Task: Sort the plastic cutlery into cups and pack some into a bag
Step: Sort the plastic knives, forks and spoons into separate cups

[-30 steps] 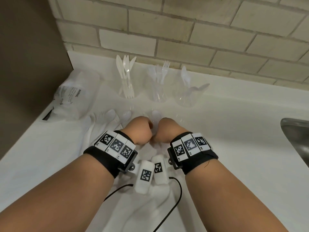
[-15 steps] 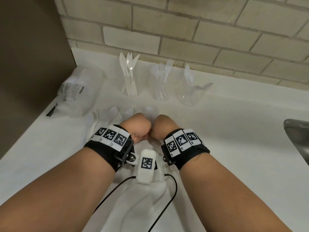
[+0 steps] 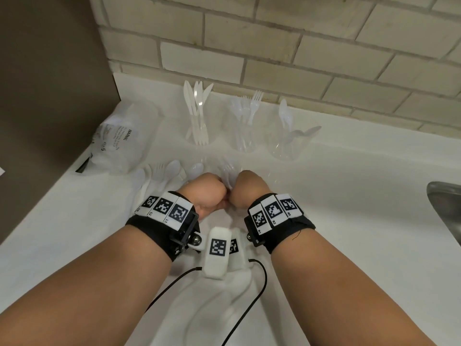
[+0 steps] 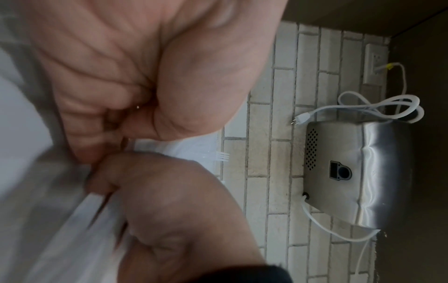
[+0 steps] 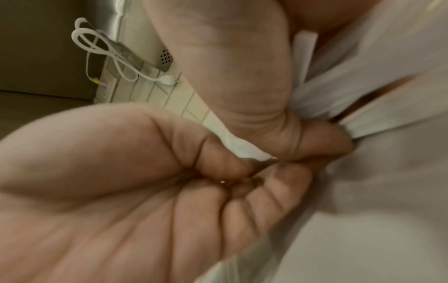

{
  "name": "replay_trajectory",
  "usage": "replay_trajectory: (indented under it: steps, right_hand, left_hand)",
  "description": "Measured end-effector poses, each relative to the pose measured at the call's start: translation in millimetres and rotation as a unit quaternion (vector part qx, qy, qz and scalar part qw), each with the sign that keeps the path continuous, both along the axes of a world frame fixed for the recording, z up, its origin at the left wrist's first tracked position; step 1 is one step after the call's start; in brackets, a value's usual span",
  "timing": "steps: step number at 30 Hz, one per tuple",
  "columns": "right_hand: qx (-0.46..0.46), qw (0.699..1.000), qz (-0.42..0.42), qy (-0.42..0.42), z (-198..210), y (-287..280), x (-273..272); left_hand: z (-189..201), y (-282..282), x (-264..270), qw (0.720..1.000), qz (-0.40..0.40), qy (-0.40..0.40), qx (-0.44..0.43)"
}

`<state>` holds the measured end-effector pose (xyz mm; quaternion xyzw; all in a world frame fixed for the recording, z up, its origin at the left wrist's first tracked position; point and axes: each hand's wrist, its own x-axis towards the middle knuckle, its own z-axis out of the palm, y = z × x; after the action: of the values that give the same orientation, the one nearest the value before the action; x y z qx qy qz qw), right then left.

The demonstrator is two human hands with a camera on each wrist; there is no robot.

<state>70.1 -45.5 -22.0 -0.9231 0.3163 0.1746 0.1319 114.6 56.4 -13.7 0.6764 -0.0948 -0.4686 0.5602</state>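
My left hand (image 3: 207, 193) and right hand (image 3: 247, 188) meet fist to fist above the white counter (image 3: 349, 221). Both pinch the edge of a thin white plastic bag (image 3: 212, 308) that trails back under my wrists. The left wrist view shows the left hand (image 4: 109, 145) curled over the bag (image 4: 72, 239), with the right fist just below it. The right wrist view shows the right hand (image 5: 242, 172) pinching the bag (image 5: 375, 95) against the left thumb. Three clear cups stand at the back: knives (image 3: 198, 126), forks (image 3: 245, 131), spoons (image 3: 289, 138). What the bag holds is hidden.
Loose white cutlery (image 3: 172, 168) lies just beyond my hands. A clear printed package (image 3: 119, 138) sits at the left by a dark panel (image 3: 50, 96). A steel sink (image 3: 446, 208) edges in at the right. A metal appliance (image 4: 358, 172) with a white cord hangs on the brick wall.
Both fists stay together on the bag's edge and have drawn slightly back toward me. The cups and loose cutlery have not moved.
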Motion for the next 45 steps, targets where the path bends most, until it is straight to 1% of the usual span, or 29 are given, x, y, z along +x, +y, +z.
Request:
replay_trajectory:
  steps: [2,4,5,6,7,8,9,10,12,13,14,15,16,18,20,22,25,27,29,31,35,38,40,42,44,45]
  right_hand:
    - [0.040,0.999,-0.025,-0.021,10,-1,-4]
    - [0.061,0.994,-0.053,-0.079,25,-11,-11]
    - [0.077,0.989,-0.066,-0.107,39,-12,-9]
    - [0.107,0.979,-0.089,-0.152,50,-14,-12]
    - [0.148,0.959,-0.120,-0.209,59,-16,-11]
    - [0.222,0.920,-0.157,-0.282,68,-16,-11]
    - [0.293,0.868,-0.187,-0.354,76,-15,-10]
    - [0.357,0.812,-0.201,-0.416,85,-12,-10]
    - [0.480,0.702,-0.193,-0.489,99,-4,-9]
    - [0.519,0.663,-0.188,-0.506,104,1,-7]
    - [0.540,0.642,-0.171,-0.517,109,7,-6]
    - [0.548,0.630,-0.159,-0.527,110,13,-4]
    - [0.547,0.630,-0.142,-0.533,109,17,-2]
    - [0.525,0.641,-0.124,-0.546,104,25,0]
    - [0.507,0.648,-0.109,-0.559,100,28,1]
    - [0.483,0.658,-0.097,-0.570,99,29,2]
    - [0.465,0.672,-0.088,-0.570,100,29,3]
    - [0.456,0.691,-0.085,-0.554,98,29,2]
    - [0.438,0.715,-0.082,-0.538,89,28,2]
    - [0.430,0.727,-0.074,-0.530,82,30,1]
    - [0.439,0.712,-0.099,-0.539,76,30,3]
    - [0.437,0.729,-0.093,-0.518,73,32,4]
    - [0.430,0.743,-0.100,-0.503,69,33,5]
    - [0.434,0.737,-0.100,-0.508,69,31,5]
    - [0.457,0.723,-0.068,-0.514,71,28,5]
    - [0.475,0.719,-0.049,-0.505,72,28,5]
  left_hand:
    - [-1,5,-1,0.998,0.024,0.054,-0.036]
    - [-1,9,0,0.995,0.047,0.070,-0.060]
    - [4,13,4,0.993,0.065,0.066,-0.078]
    - [6,14,6,0.989,0.087,0.070,-0.096]
    - [7,15,11,0.984,0.113,0.081,-0.115]
    - [7,15,15,0.977,0.138,0.097,-0.132]
    - [8,16,18,0.969,0.157,0.115,-0.150]
    - [10,16,19,0.962,0.167,0.136,-0.168]
    - [14,16,19,0.952,0.164,0.173,-0.190]
    - [18,16,17,0.951,0.154,0.185,-0.196]
    - [20,15,16,0.949,0.140,0.196,-0.204]
    - [22,15,15,0.947,0.123,0.207,-0.215]
    - [24,16,14,0.941,0.109,0.222,-0.232]
    - [29,18,15,0.924,0.089,0.250,-0.275]
    - [31,21,19,0.910,0.086,0.274,-0.300]
    - [32,23,23,0.908,0.088,0.295,-0.284]
    - [30,27,30,0.907,0.084,0.340,-0.233]
    - [33,29,32,0.896,0.083,0.357,-0.250]
    - [37,29,33,0.883,0.085,0.359,-0.291]
    - [41,29,34,0.882,0.083,0.345,-0.309]
    - [40,28,35,0.900,0.079,0.328,-0.278]
    - [38,29,38,0.903,0.081,0.309,-0.288]
    - [37,31,41,0.910,0.039,0.303,-0.280]
    - [40,34,42,0.934,-0.012,0.243,-0.261]
    - [48,39,41,0.956,-0.034,0.132,-0.261]
    - [54,40,39,0.960,-0.046,0.076,-0.267]
